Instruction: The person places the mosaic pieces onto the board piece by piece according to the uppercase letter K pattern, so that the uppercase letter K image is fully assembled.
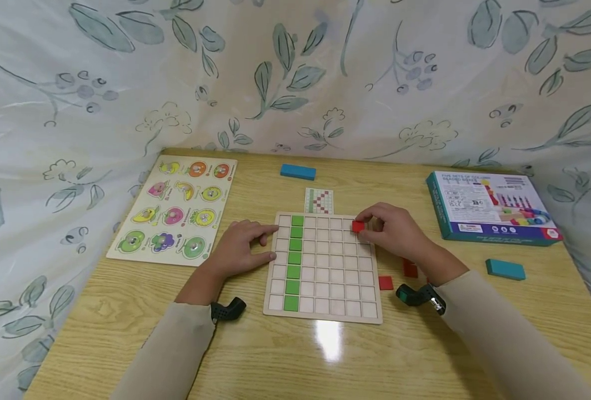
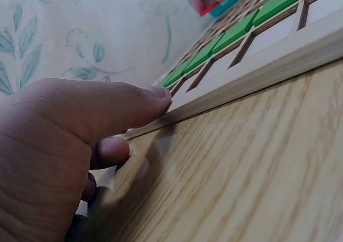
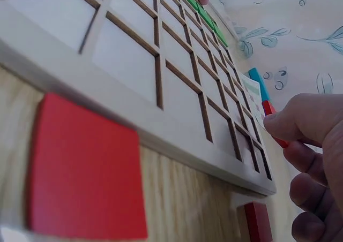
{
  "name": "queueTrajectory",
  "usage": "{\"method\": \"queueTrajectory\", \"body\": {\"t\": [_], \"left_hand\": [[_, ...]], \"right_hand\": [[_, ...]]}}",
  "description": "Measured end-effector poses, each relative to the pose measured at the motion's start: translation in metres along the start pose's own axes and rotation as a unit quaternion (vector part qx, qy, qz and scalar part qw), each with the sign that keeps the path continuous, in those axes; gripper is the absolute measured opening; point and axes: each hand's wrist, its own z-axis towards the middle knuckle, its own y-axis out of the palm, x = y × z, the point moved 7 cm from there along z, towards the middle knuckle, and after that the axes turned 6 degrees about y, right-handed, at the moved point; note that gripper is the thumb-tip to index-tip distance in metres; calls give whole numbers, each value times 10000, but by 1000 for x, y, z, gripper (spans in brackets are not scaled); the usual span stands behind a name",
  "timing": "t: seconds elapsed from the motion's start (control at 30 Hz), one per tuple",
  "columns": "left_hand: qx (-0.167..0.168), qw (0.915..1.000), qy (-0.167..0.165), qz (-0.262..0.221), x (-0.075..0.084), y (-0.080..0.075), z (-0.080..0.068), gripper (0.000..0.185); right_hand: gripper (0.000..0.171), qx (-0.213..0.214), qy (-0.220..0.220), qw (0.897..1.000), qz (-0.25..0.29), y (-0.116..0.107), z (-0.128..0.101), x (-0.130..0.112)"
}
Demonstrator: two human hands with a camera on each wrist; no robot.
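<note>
A wooden grid board lies flat on the table, with a column of green square tiles filling its second column from the left. My right hand pinches a red square tile between thumb and fingers, over the board's top right part. In the right wrist view this red tile stands tilted above the far end of the grid. My left hand rests at the board's left side, thumb and index fingertips at the edge. Just behind the board lies a small pattern card with green and red squares.
Loose red tiles lie right of the board, some partly under my right arm. A fruit picture board is at the left. A boxed set sits at the right, with blue blocks at the back and a teal block in front of the box.
</note>
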Motion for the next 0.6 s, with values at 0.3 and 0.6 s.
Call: {"method": "queueTrajectory", "body": {"t": [0.3,0.6], "left_hand": [[23,10000,16,-6,1,-2,1,50],[25,10000,-28,-39,2,-2,1,52]], "right_hand": [[27,-125,32,9999,89,7,14,-6],[25,-306,76,9995,12,10,24,-8]]}}
